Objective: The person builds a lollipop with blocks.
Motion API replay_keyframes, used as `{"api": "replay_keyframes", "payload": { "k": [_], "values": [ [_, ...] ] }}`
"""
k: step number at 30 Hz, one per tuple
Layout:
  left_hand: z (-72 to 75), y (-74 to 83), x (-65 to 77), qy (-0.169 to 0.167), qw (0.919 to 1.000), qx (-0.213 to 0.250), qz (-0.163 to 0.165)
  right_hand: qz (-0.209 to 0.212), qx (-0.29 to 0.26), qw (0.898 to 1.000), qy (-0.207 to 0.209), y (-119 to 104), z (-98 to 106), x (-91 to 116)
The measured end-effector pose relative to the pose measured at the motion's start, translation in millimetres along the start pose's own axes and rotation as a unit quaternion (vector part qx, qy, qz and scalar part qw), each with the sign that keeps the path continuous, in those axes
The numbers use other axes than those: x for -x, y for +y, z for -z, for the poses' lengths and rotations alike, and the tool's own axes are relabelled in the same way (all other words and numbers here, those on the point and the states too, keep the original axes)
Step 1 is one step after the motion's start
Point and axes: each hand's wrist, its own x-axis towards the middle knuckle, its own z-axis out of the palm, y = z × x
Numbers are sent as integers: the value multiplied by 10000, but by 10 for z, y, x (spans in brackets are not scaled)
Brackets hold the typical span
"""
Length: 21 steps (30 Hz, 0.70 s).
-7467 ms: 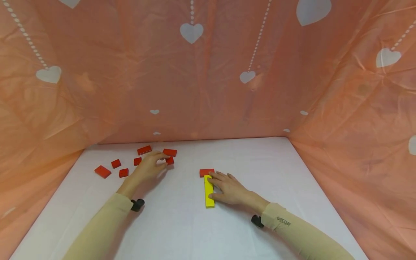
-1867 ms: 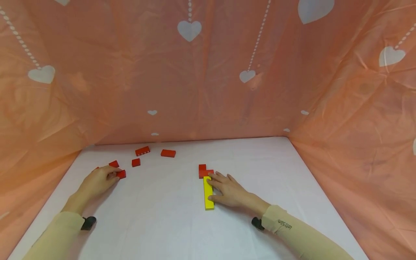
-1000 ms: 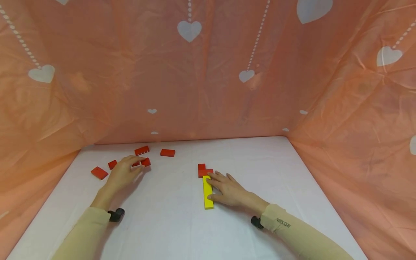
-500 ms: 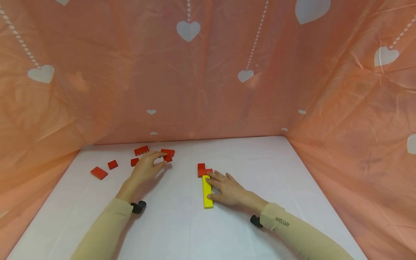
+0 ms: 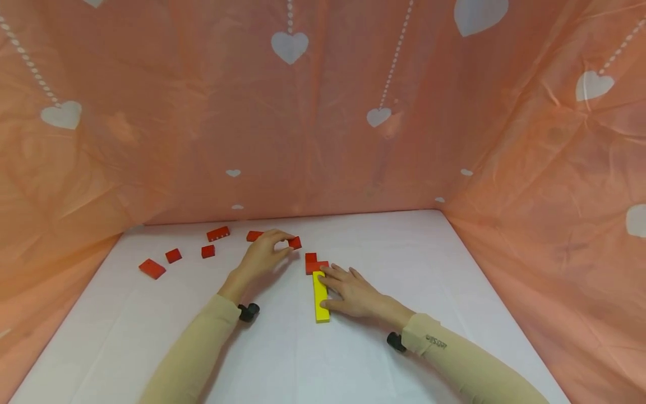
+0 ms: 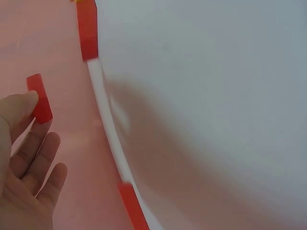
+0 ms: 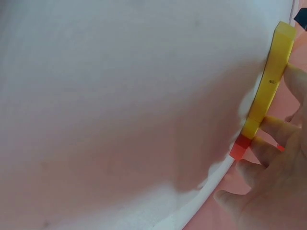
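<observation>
Between thumb and fingertips my left hand (image 5: 259, 255) pinches a small red block (image 5: 295, 243), held up left of and behind the joined pieces in the head view. The left wrist view shows the same red block (image 6: 40, 98) with the other fingers loosely spread. A long yellow block (image 5: 321, 300) lies lengthwise on the table, its far end against a red oblong block (image 5: 317, 268). Behind that oblong's left part sits another small red block (image 5: 310, 257). My right hand (image 5: 353, 293) rests fingertips, spread and fairly straight, on the yellow block and the red oblong.
At the back left of the white table (image 5: 404, 252) lie a dotted red block (image 5: 218, 234), two small red blocks (image 5: 208, 251) and a red flat block (image 5: 152, 268). Another red block (image 5: 254, 236) is partly behind my left hand. Orange heart-print cloth (image 5: 343, 168) walls the back and sides.
Earlier, a small red block was added behind the red oblong. My left hand then picked another from the left group and carried it rightward. The right hand stays on the yellow block.
</observation>
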Motion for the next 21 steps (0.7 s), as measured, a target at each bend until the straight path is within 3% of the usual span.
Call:
{"api": "replay_keyframes", "payload": {
  "k": [9, 21],
  "values": [
    [-260, 157, -229, -281, 9983, -139, -496, 63, -86, 9999, -1, 7, 15, 9],
    [-482, 298, -372, -825, 9927, -624, -616, 70, -33, 10000, 7, 14, 14, 5]
  ]
}}
